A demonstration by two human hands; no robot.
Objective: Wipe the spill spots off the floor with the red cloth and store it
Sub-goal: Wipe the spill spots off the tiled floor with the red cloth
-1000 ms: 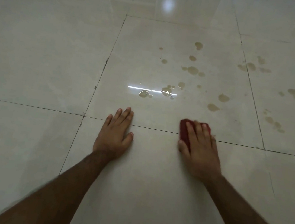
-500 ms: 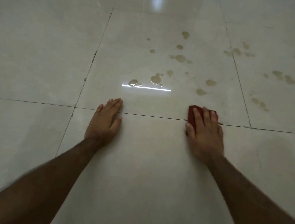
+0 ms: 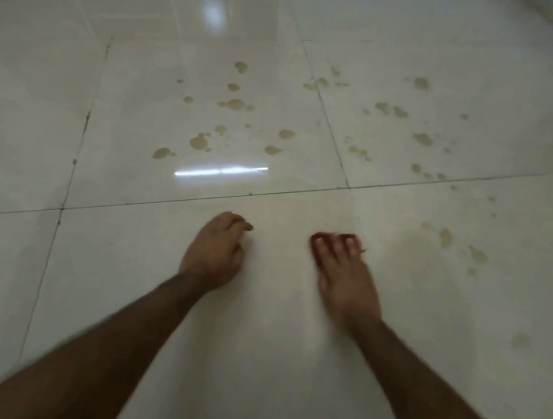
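Spill spots [image 3: 200, 141] beyond hands [image 3: 346, 279]; red cloth [image 3: 333, 240] under right.

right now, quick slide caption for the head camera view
Right hand presses a red cloth on the tiled floor, left hand braced beside it, brownish spill spots ahead unwiped.

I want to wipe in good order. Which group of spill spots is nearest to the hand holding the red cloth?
The small group right of the right hand, on the same tile as the red cloth; the others lie beyond the grout line.
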